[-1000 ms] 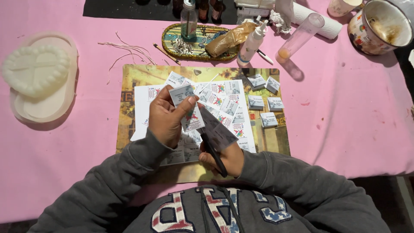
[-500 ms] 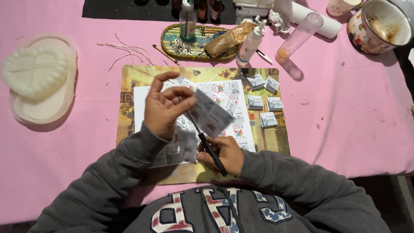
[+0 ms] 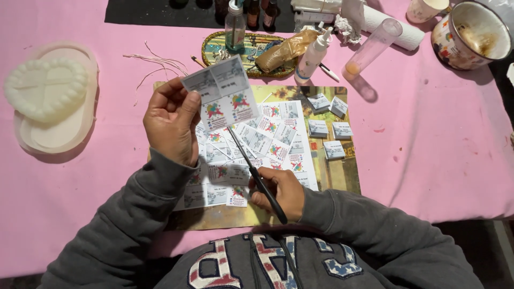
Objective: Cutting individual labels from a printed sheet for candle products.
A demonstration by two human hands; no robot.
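My left hand (image 3: 171, 123) pinches a small sheet of printed paper labels (image 3: 224, 93) and holds it up over the mat, face toward me. My right hand (image 3: 281, 191) grips black-handled scissors (image 3: 256, 174), whose blades point up toward the sheet's lower edge. Beneath both hands lies a larger printed label sheet (image 3: 257, 144) with several cut pieces on it, resting on a yellow-brown mat (image 3: 337, 171). A few folded label cards (image 3: 327, 126) lie at the mat's right side.
A pink cloth (image 3: 439, 155) covers the table. A white heart-shaped mould (image 3: 45, 88) sits in an oval tray at the left. Behind the mat are an oval dish (image 3: 246, 53) with bottles, thin strings (image 3: 155, 64), a clear tube (image 3: 372, 48) and an enamel mug (image 3: 471, 35).
My left hand has lifted the small label sheet up and away from me and turned it face up. The scissors have stayed low near my right hand.
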